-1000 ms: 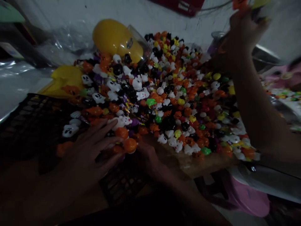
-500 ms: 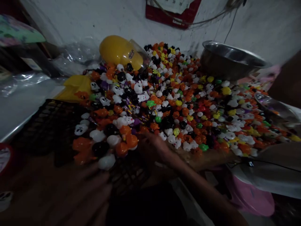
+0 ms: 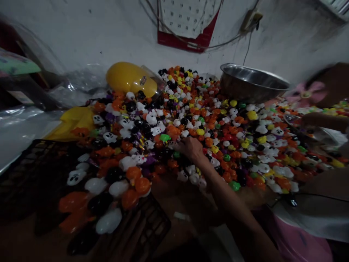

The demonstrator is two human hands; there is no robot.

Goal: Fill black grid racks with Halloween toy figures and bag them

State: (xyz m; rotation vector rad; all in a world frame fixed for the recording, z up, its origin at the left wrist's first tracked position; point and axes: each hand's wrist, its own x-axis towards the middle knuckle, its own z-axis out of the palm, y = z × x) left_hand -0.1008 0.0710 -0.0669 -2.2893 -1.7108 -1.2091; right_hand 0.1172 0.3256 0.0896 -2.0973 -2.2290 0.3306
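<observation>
My right hand [image 3: 191, 150] reaches into a wide heap of small glossy figures [image 3: 215, 105] in orange, white, black, yellow, green and purple. Its fingers are bent together at the heap's near middle, beside a green figure [image 3: 165, 137]; whatever they pinch is hidden. Low in the view, dim and blurred, my left hand [image 3: 127, 236] has its fingers stretched out over a black plastic grid tray [image 3: 155, 222]. Close by it are a white figure [image 3: 109, 221], a black one [image 3: 83, 240] and orange pumpkin-like ones [image 3: 131, 198].
A steel bowl [image 3: 253, 85] stands on the heap at the back right, near a pink fan [image 3: 305, 94]. Back left lies a yellow rounded container [image 3: 128, 78], with yellow plastic [image 3: 73, 122] in front. A calendar [image 3: 188, 22] hangs on the wall.
My right hand has moved from the heap's near edge farther in among the figures. My left hand shows less at the bottom. The camera view has tipped up and shifted.
</observation>
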